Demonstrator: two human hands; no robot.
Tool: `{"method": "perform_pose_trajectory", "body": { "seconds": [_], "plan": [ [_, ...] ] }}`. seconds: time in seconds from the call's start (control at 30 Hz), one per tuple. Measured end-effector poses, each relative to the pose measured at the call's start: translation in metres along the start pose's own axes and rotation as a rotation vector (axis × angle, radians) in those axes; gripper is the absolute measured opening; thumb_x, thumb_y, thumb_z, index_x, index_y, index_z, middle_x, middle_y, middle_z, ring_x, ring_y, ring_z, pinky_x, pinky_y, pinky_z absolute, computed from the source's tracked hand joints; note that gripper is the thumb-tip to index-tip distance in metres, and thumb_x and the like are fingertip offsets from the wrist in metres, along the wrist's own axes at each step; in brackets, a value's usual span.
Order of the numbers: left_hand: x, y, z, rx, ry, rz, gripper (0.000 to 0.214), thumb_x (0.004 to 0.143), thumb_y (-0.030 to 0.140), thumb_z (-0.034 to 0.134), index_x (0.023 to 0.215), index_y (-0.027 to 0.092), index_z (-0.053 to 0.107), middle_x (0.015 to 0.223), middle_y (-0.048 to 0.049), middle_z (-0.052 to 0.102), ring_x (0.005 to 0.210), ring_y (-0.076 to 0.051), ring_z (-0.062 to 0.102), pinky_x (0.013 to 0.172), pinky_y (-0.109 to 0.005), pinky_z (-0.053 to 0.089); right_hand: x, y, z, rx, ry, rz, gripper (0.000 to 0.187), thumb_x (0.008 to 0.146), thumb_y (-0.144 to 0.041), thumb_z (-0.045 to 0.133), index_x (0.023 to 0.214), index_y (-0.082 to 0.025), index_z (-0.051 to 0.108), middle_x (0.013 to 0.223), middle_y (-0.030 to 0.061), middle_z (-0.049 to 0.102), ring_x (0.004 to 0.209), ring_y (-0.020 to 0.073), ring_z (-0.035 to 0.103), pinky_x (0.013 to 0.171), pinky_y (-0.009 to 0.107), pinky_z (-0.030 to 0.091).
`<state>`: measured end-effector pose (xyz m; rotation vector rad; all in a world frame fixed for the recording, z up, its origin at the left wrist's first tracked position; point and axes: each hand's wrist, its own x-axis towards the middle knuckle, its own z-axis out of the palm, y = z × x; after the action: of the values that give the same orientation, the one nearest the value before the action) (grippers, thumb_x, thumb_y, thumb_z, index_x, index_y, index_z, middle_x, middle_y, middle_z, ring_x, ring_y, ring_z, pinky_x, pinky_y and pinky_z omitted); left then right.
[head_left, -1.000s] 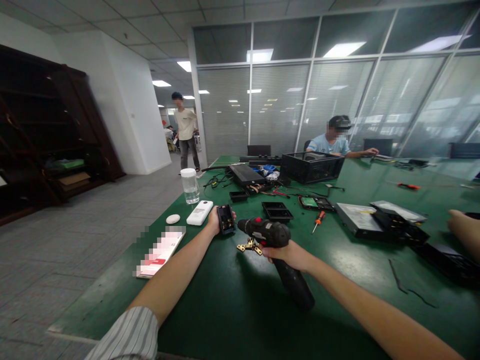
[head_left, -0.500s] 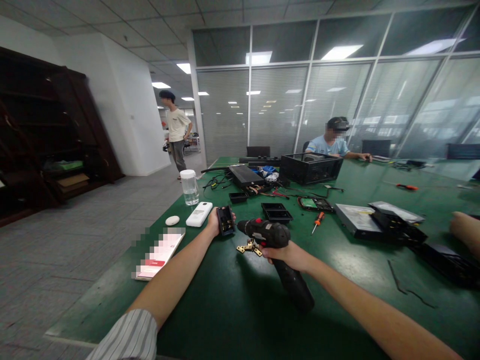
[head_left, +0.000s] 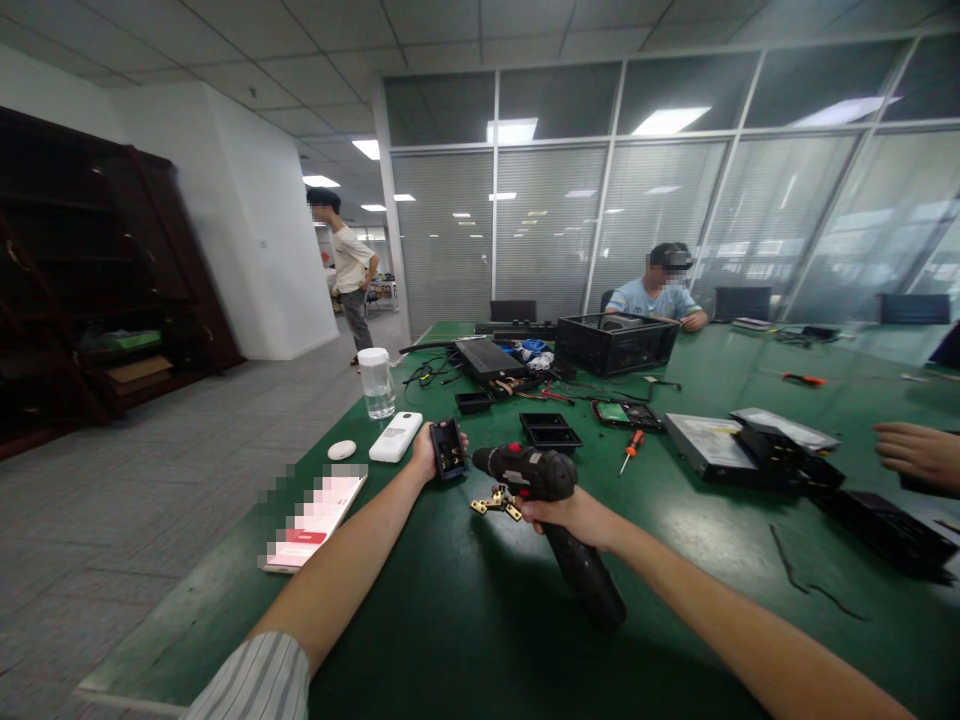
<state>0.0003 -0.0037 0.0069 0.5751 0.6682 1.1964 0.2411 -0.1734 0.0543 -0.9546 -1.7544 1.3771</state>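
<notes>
My left hand (head_left: 424,452) is closed around a small black rectangular part (head_left: 448,449), holding it upright on the green table (head_left: 465,620). My right hand (head_left: 570,516) grips the handle of a black cordless drill (head_left: 551,505) with a red switch. The drill's nose points left, close to the black part. Small brass metal pieces (head_left: 496,500) lie on the table just under the drill's nose.
A white device (head_left: 396,436), a white oval object (head_left: 342,450), a clear cup (head_left: 376,381) and a booklet (head_left: 315,520) lie to the left. Black trays (head_left: 551,431), an orange screwdriver (head_left: 628,449), drives (head_left: 716,450) and a black case (head_left: 615,340) lie beyond. Another person's hand (head_left: 915,452) rests at right; one person sits, another stands afar.
The view has tilted slightly. The hand at the right edge has reached further onto the table. The standing person has stepped left. My hands, the part and the drill stay as they were.
</notes>
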Motion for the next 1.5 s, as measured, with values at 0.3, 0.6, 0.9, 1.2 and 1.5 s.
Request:
{"method": "perform_pose_trajectory", "body": {
  "seconds": [0.3, 0.6, 0.9, 1.2, 1.5],
  "plan": [
    [0.001, 0.0, 0.001, -0.015, 0.01, -0.008, 0.042, 0.086, 0.034, 0.035, 0.098, 0.007, 0.066, 0.071, -0.0148, 0.069, 0.06, -0.026, 0.068, 0.054, -0.037, 0.053, -0.001, -0.004, 0.001, -0.02, 0.008, 0.08, 0.038, 0.071, -0.049, 0.072, 0.079, -0.015, 0.059, 0.066, -0.0005, 0.055, 0.059, 0.0123, 0.049, 0.057, 0.027, 0.038],
    [0.005, -0.001, 0.005, -0.023, 0.051, -0.007, 0.042, 0.084, 0.033, 0.037, 0.096, 0.007, 0.066, 0.069, -0.0151, 0.069, 0.058, -0.028, 0.068, 0.052, -0.039, 0.053, 0.002, -0.002, -0.001, 0.053, 0.017, 0.073, 0.036, 0.067, -0.047, 0.075, 0.077, -0.015, 0.062, 0.066, -0.001, 0.057, 0.057, 0.0116, 0.05, 0.056, 0.027, 0.039],
    [0.011, -0.003, 0.003, -0.026, 0.072, 0.016, 0.041, 0.086, 0.034, 0.038, 0.099, 0.006, 0.066, 0.073, -0.0158, 0.07, 0.062, -0.027, 0.069, 0.055, -0.037, 0.055, 0.009, 0.006, -0.011, 0.14, 0.05, 0.058, 0.04, 0.064, -0.048, 0.078, 0.073, -0.013, 0.061, 0.064, 0.0, 0.058, 0.057, 0.0116, 0.052, 0.057, 0.028, 0.042],
    [0.01, -0.004, 0.0, -0.003, 0.04, 0.03, 0.044, 0.089, 0.036, 0.034, 0.102, 0.006, 0.064, 0.077, -0.0168, 0.07, 0.066, -0.028, 0.07, 0.06, -0.04, 0.055, 0.004, 0.001, -0.007, 0.015, 0.001, 0.019, 0.036, 0.071, -0.047, 0.074, 0.076, -0.014, 0.062, 0.066, -0.0009, 0.056, 0.059, 0.0114, 0.049, 0.057, 0.027, 0.038],
    [0.016, -0.006, -0.005, 0.038, -0.027, 0.047, 0.044, 0.088, 0.036, 0.035, 0.098, 0.006, 0.065, 0.08, -0.0177, 0.07, 0.068, -0.027, 0.07, 0.063, -0.041, 0.056, 0.003, 0.004, -0.008, 0.013, 0.011, 0.045, 0.036, 0.071, -0.046, 0.073, 0.08, -0.014, 0.061, 0.068, -0.0005, 0.055, 0.06, 0.0119, 0.049, 0.057, 0.026, 0.038]
  ]
}}
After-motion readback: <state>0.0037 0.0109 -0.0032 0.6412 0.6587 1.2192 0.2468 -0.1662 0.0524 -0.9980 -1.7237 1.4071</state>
